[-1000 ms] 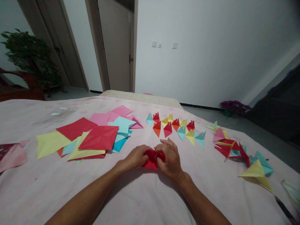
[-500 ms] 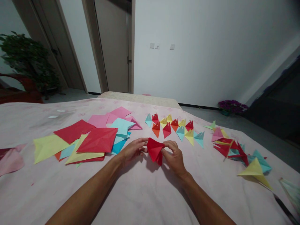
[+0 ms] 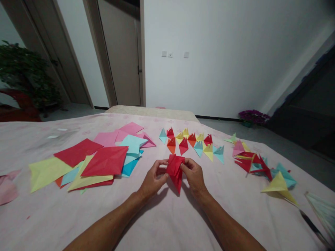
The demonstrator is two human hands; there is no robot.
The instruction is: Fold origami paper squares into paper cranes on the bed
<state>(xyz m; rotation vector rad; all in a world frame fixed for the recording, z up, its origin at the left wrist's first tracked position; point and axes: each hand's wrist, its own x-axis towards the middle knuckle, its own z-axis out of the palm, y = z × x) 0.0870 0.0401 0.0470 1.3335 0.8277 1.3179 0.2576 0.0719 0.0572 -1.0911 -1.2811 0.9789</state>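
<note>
A partly folded piece of red origami paper (image 3: 176,170) is held up just over the cloth, its pointed end hanging down. My left hand (image 3: 154,177) pinches its left edge between thumb and fingers. On the opposite edge, my right hand (image 3: 193,174) grips it the same way, the thumb on the near face. Behind the paper stand small folded cranes (image 3: 183,145) in red, orange, yellow and blue, set in loose rows. Left of my hands lies a spread of square sheets, with a red sheet (image 3: 104,161) on top.
Pink cloth (image 3: 167,223) covers the table. At the right lie a heap of folded red pieces (image 3: 252,164), a yellow folded piece (image 3: 278,184) and a dark pen-like object (image 3: 311,223). Pink sheets (image 3: 106,138) are at the back left. Beyond the table are a door and wall.
The red paper has gone from fanned open to a flatter, narrower shape with a point downward. My left hand's thumb has come onto its left edge. The view has shifted slightly.
</note>
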